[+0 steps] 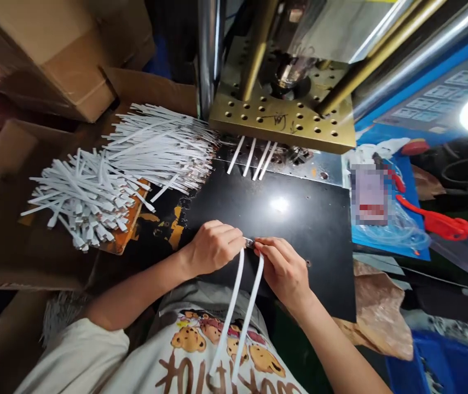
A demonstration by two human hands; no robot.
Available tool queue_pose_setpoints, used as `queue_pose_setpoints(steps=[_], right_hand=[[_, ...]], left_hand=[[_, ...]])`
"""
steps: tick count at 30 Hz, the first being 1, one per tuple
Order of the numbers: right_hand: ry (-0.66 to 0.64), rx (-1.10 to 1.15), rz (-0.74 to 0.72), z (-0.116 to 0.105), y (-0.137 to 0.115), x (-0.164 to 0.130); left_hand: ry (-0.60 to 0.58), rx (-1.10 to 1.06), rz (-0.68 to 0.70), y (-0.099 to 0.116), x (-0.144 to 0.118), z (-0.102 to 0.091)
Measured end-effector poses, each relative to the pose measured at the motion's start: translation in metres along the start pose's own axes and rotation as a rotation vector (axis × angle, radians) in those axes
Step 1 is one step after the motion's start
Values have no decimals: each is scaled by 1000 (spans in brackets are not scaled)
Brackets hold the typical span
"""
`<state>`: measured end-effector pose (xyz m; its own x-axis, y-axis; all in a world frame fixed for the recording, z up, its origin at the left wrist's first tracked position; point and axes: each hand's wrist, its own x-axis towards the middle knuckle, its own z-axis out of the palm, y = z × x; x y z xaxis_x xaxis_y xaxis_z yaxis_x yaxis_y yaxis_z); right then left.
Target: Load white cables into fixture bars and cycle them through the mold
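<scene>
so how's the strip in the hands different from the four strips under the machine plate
The held strip is folded, its two ends hanging toward the person; the four strips lie straight and flat. The left hand and right hand pinch the held one; the four lie untouched. All are white and narrow.

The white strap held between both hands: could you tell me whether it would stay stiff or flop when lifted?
Probably floppy: the white strap hangs in a limp loop from the left hand and right hand. Likely light, since fingertips alone carry it.

free: bare black plate [291,219] ahead of both hands | blocked: strip pile [127,169] left — brass press block [283,117] overhanging behind — red scissors [439,221] right
</scene>
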<state>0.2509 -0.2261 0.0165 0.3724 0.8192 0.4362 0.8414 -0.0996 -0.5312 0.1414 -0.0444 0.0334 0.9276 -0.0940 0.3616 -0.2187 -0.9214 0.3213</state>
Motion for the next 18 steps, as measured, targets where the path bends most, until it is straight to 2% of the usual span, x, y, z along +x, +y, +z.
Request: queue_pose_setpoints(steps=[2, 4, 6, 8, 10, 12, 15, 18], right_hand=[[-49, 21, -5, -9, 5, 6], [-226, 79, -30, -23, 12, 20], [-454, 94, -68, -35, 19, 46], [-546, 28, -82, -35, 23, 82], [-474, -74, -51, -19, 23, 125], [-395, -164, -20, 9, 20, 169], [-366, -323, 38, 54, 11, 224], [-373, -394, 71, 75, 2, 252]], left_hand=[[15, -28, -6, -3, -3, 2], [-4, -59, 16, -11, -3, -3], [-1, -36, 6, -27, -2, -17], [52, 90, -93, -50, 0, -37], [84, 274, -242, -76, 3, -58], [54, 380, -344, -101, 6, -74], [26, 367, -362, -125, 8, -83], [91, 323, -336, -136, 5, -83]])
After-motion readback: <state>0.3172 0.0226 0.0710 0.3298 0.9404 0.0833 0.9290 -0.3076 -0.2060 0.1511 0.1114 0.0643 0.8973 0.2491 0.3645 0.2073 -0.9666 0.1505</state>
